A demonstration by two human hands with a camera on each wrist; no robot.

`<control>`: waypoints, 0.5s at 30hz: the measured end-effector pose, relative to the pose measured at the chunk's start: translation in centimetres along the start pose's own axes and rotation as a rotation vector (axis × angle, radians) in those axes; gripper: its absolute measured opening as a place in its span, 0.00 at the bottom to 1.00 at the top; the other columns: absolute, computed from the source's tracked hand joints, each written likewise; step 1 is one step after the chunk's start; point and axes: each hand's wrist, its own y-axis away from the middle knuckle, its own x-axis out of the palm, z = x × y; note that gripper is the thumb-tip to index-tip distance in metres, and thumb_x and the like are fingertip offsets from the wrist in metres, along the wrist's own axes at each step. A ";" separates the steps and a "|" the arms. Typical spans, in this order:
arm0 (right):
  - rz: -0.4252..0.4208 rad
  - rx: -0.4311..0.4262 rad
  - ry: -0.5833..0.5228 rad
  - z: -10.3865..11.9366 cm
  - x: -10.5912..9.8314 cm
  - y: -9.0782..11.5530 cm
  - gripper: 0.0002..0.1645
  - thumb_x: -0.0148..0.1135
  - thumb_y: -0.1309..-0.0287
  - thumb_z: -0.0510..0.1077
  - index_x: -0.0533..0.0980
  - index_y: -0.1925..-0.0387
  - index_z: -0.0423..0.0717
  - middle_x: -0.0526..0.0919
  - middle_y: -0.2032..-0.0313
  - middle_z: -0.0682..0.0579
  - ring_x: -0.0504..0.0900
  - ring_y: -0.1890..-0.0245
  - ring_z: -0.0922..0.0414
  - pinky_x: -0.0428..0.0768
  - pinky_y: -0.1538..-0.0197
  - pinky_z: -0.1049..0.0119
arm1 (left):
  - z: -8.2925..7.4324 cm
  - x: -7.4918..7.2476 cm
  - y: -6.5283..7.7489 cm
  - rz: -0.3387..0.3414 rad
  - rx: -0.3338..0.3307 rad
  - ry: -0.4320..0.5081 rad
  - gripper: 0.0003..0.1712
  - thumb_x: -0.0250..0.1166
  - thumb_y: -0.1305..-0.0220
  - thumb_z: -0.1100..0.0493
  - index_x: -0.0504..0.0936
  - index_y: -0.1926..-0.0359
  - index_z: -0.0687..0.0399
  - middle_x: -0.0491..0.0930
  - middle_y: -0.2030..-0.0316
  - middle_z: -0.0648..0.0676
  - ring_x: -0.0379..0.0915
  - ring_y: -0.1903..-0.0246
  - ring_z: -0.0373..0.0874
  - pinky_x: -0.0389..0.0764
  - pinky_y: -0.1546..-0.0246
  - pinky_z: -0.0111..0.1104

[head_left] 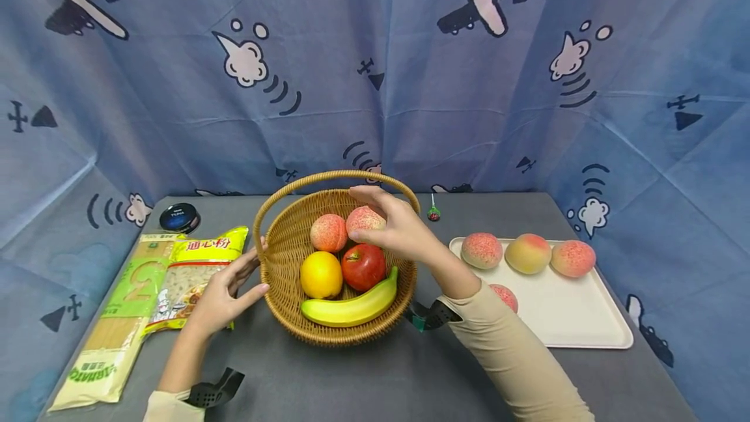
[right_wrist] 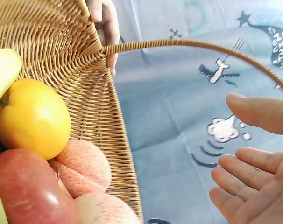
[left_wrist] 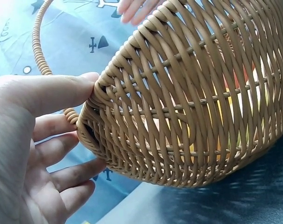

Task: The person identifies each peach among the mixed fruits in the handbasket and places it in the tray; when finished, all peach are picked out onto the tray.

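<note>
Right grip [head_left: 403, 226] spread, empty; peach [head_left: 363, 218] just beneath it, in basket [head_left: 285, 246]. Left grip [head_left: 225, 295] spread, touching basket's rim. Risk: right grip snagging handle [head_left: 328, 176] could tip basket, rolling out orange [head_left: 321, 275].

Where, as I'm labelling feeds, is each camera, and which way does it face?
Head: on the person's head, facing forward and down at the basket; left hand, right hand and sleeves show.
Left wrist: worn there, facing the basket's woven outside; left hand large, right fingertips at top.
Right wrist: worn there, facing the basket's fruit and the curtain; right hand at right, left at top.
Shared: both wrist views show basket, handle and curtain.
</note>
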 end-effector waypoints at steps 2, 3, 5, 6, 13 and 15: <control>0.015 0.049 -0.010 -0.4 0.2 -1.0 0.40 0.69 0.48 0.41 0.64 0.35 0.41 0.69 0.36 0.45 0.67 0.34 0.50 0.66 0.31 0.56 | 0.0 0.0 0.0 0.000 0.000 -0.004 0.37 0.64 0.38 0.63 0.59 0.30 0.59 0.63 0.33 0.62 0.59 0.40 0.20 0.63 0.41 0.13; 0.022 0.069 -0.004 -0.6 0.3 -1.5 0.40 0.69 0.47 0.42 0.64 0.35 0.41 0.69 0.36 0.46 0.67 0.34 0.50 0.66 0.31 0.55 | 0.0 0.0 0.0 0.002 0.000 -0.006 0.37 0.64 0.38 0.63 0.60 0.30 0.59 0.63 0.33 0.62 0.59 0.40 0.20 0.63 0.41 0.13; 0.029 0.116 0.017 -1.1 0.5 -2.3 0.39 0.69 0.47 0.43 0.64 0.35 0.42 0.69 0.36 0.47 0.67 0.34 0.50 0.67 0.32 0.53 | -0.1 0.0 0.0 0.002 0.000 -0.010 0.37 0.64 0.38 0.62 0.60 0.30 0.59 0.63 0.33 0.62 0.59 0.40 0.20 0.63 0.41 0.13; 0.032 0.141 0.030 -1.3 0.6 -2.6 0.40 0.69 0.47 0.43 0.64 0.35 0.42 0.70 0.36 0.47 0.67 0.35 0.50 0.67 0.32 0.52 | -0.1 0.0 0.0 0.002 0.001 -0.012 0.37 0.64 0.38 0.62 0.60 0.30 0.59 0.63 0.33 0.62 0.59 0.40 0.20 0.63 0.41 0.13; 0.040 0.311 0.086 -3.5 1.3 -4.0 0.40 0.70 0.48 0.44 0.65 0.35 0.43 0.70 0.36 0.46 0.67 0.34 0.49 0.69 0.33 0.53 | -0.2 -0.1 0.0 0.006 -0.013 -0.022 0.37 0.64 0.38 0.61 0.60 0.30 0.58 0.64 0.33 0.62 0.60 0.38 0.24 0.63 0.41 0.13; 0.041 0.337 0.102 -4.1 1.4 -4.2 0.39 0.69 0.47 0.44 0.64 0.35 0.43 0.69 0.35 0.45 0.66 0.34 0.49 0.68 0.33 0.54 | -0.2 -0.1 0.0 0.012 -0.017 -0.024 0.38 0.64 0.38 0.61 0.60 0.30 0.58 0.63 0.33 0.61 0.62 0.36 0.34 0.63 0.41 0.14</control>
